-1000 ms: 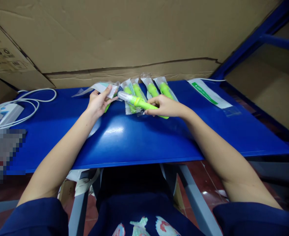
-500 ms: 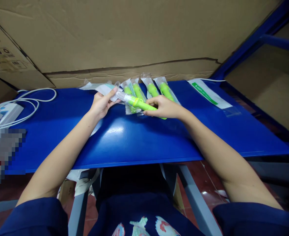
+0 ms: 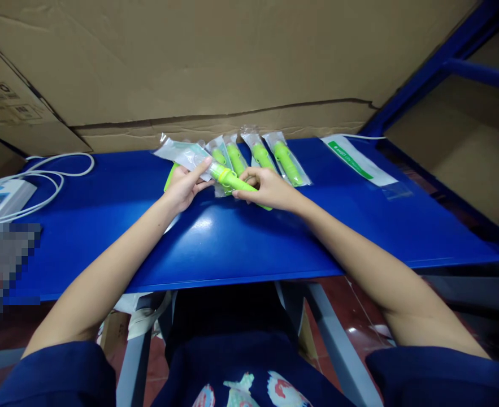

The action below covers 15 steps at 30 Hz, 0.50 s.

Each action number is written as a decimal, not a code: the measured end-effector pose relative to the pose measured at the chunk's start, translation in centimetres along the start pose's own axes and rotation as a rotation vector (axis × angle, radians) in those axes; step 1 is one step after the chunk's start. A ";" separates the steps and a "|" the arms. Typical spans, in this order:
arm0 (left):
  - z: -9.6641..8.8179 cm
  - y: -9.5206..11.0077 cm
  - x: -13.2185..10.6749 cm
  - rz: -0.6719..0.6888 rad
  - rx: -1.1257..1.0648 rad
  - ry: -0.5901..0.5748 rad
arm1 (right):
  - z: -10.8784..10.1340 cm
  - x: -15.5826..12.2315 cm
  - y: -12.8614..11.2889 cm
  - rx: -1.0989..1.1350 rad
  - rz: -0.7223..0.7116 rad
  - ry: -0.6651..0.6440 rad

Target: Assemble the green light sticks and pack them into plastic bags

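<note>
My right hand [image 3: 270, 191] is closed round a bright green pen-shaped item with a clear cap [image 3: 228, 177], its capped end pointing left. My left hand [image 3: 185, 183] pinches an empty clear plastic sleeve [image 3: 181, 154] at its mouth, right at the item's capped tip. The tip touches the sleeve's opening. A flat green piece [image 3: 169, 177] shows beside my left hand. Behind the hands, several bagged green items [image 3: 274, 159] lie side by side on the blue table [image 3: 232, 237].
A white cable and white device [image 3: 16, 192] lie at the table's left. A white and green packet [image 3: 357, 161] lies at the back right. Large cardboard boxes [image 3: 215, 68] stand behind the table. A blue metal rack frame [image 3: 439, 62] is at the right.
My right hand moved the green item leftward to the sleeve. My left hand lifted and turned the sleeve, so its mouth now meets the capped tip.
</note>
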<state>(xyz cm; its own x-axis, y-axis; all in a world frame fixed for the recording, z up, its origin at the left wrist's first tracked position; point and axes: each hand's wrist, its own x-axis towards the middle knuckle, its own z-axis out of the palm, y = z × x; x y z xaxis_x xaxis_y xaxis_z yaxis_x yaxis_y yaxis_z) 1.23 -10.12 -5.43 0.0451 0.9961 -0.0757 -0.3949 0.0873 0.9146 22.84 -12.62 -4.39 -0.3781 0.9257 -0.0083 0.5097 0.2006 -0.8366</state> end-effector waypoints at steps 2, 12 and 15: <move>0.2 -0.1 -0.1 -0.014 -0.010 -0.016 | 0.7 -0.1 -0.2 0.081 0.032 0.024; -1.0 1.4 1.2 0.049 0.014 0.098 | -0.9 -0.2 0.1 0.291 -0.059 -0.193; -1.0 1.3 1.1 0.042 0.021 0.064 | -0.8 0.2 0.5 0.287 -0.130 -0.134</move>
<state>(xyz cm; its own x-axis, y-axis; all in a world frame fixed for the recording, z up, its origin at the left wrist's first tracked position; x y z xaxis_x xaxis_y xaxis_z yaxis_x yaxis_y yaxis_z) -0.16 -8.88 -4.74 -0.0297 0.9976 -0.0619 -0.3760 0.0462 0.9255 23.68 -12.10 -4.40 -0.5335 0.8442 0.0521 0.2199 0.1980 -0.9552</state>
